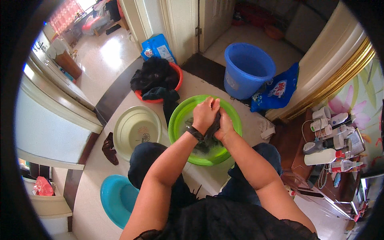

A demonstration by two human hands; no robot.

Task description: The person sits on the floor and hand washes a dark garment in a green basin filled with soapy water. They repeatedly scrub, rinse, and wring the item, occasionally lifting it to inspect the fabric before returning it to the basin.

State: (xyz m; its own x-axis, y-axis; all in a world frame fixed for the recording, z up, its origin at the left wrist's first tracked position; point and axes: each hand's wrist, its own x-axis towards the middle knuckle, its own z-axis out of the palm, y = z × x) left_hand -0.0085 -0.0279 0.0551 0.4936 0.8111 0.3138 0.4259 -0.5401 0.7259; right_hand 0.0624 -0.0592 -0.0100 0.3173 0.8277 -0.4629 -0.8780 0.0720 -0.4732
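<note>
Between my knees a round green plastic basin point(177, 132) stands on the floor with cloudy, sudsy water in it. My left hand point(205, 114), a dark band around its wrist, grips a dark wet cloth point(212, 129) over the basin. Pressed close against it, my right hand point(225, 125) holds the same cloth from the other side. The cloth's lower part hangs into the water, where its outline is hard to make out. My fingers hide its upper end.
A red basin point(181, 78) heaped with dark clothes point(153, 75) stands ahead on the left. Near it are a cream basin point(120, 132), a turquoise basin point(109, 195) and a brown cloth point(109, 150). A blue bucket point(244, 84) and blue bag point(277, 91) stand ahead right; bottles point(319, 157) crowd a cabinet.
</note>
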